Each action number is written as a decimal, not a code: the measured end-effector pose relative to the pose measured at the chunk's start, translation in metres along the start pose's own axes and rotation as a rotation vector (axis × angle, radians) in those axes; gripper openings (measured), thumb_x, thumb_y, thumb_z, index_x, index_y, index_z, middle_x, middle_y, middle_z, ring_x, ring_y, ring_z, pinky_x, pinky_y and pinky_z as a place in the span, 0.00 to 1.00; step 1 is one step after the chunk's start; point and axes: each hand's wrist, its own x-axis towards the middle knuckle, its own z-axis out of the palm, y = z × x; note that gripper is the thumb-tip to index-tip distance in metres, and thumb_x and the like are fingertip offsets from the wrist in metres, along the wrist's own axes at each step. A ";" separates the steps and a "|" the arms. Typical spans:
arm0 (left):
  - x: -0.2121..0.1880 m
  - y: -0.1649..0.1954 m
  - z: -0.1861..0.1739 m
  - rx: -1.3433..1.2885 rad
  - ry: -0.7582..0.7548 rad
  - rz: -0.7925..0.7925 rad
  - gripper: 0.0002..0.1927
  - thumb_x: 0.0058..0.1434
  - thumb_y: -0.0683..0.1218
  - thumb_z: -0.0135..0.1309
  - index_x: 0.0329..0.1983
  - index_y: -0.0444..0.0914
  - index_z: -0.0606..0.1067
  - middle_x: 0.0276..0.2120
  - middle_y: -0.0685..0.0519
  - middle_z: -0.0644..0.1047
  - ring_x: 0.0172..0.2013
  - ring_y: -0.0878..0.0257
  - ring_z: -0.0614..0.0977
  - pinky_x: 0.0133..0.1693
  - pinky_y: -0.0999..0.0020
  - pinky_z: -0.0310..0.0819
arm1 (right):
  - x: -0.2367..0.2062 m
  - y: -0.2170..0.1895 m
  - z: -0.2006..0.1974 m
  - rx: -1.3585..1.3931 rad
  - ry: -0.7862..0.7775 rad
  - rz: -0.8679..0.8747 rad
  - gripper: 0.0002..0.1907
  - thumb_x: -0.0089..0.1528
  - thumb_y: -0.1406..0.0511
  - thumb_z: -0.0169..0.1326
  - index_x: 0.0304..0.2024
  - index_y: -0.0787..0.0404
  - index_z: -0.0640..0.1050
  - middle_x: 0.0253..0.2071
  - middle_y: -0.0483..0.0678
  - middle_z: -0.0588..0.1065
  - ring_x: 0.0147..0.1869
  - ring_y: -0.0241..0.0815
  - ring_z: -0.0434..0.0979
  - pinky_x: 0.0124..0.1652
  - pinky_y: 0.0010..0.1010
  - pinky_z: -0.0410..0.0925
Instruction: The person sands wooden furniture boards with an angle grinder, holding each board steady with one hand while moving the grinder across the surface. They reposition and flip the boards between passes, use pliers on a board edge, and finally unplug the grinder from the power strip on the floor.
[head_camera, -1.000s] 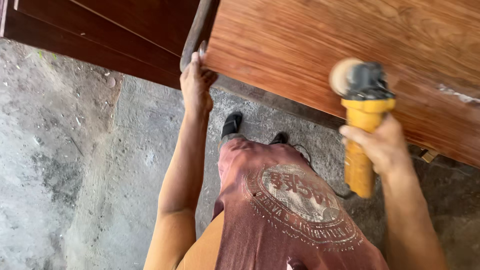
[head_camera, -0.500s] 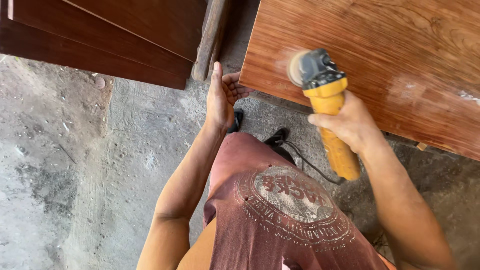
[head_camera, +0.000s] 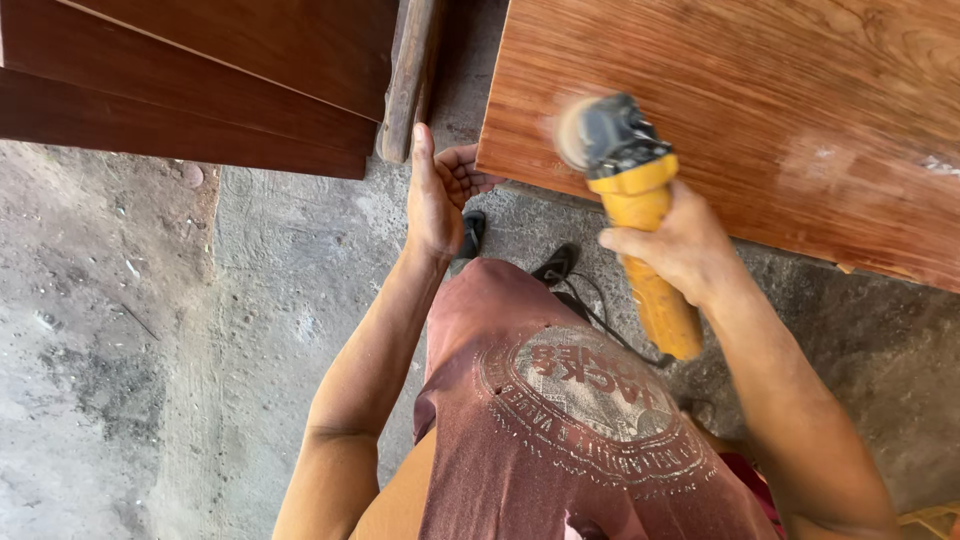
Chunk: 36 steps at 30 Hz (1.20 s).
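1. Head view: the right hand (head_camera: 683, 245) is wrapping its fingers tight around the yellow angle grinder (head_camera: 632, 195), whose blurred disc is meeting the wooden panel (head_camera: 760, 110) near its lower left corner.
2. The left hand (head_camera: 438, 190) is resting open at that corner, fingers loosely curled.
3. Judging from this, keeping the disc flat and the black cord (head_camera: 600, 325) trailing behind should be serving well.
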 end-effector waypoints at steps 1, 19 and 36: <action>0.000 0.000 0.000 -0.019 -0.004 -0.007 0.52 0.63 0.79 0.29 0.48 0.28 0.79 0.39 0.44 0.83 0.41 0.56 0.84 0.53 0.59 0.77 | -0.006 0.002 -0.006 0.016 0.030 0.059 0.29 0.49 0.67 0.67 0.53 0.60 0.74 0.43 0.45 0.78 0.44 0.40 0.80 0.44 0.36 0.75; -0.001 0.007 0.003 -0.083 -0.017 -0.004 0.58 0.59 0.82 0.29 0.48 0.23 0.77 0.40 0.39 0.82 0.42 0.53 0.83 0.52 0.56 0.78 | -0.034 0.040 -0.012 -0.102 -0.024 0.015 0.33 0.48 0.64 0.70 0.55 0.61 0.73 0.48 0.48 0.80 0.50 0.40 0.79 0.51 0.36 0.72; 0.005 0.015 0.009 0.167 0.052 0.007 0.37 0.65 0.70 0.49 0.41 0.28 0.77 0.34 0.45 0.82 0.32 0.54 0.83 0.39 0.56 0.81 | 0.003 0.008 -0.040 0.127 0.059 -0.040 0.29 0.50 0.68 0.66 0.54 0.61 0.74 0.43 0.47 0.79 0.41 0.41 0.80 0.40 0.36 0.76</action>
